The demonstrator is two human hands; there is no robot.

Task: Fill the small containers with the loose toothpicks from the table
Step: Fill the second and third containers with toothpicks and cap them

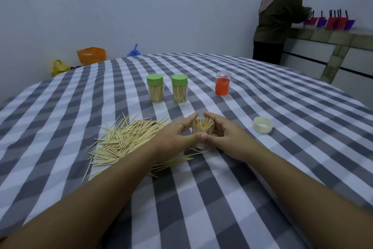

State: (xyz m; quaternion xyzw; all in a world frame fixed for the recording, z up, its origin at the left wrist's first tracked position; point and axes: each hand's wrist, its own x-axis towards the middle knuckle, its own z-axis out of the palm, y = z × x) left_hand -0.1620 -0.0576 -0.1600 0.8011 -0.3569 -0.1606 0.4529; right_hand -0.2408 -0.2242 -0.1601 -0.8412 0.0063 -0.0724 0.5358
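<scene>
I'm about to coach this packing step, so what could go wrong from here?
The open clear container, held between left hand and right hand, has toothpicks bristling above its rim and might tip and spill. The left forearm lies over the loose toothpicks and may scatter them.

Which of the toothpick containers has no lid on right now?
The clear container held between the left hand and right hand; toothpicks stick out its open top. The two green-lidded containers behind are closed.

Two bare forearms, sleeveless, no jewellery visible.
</scene>
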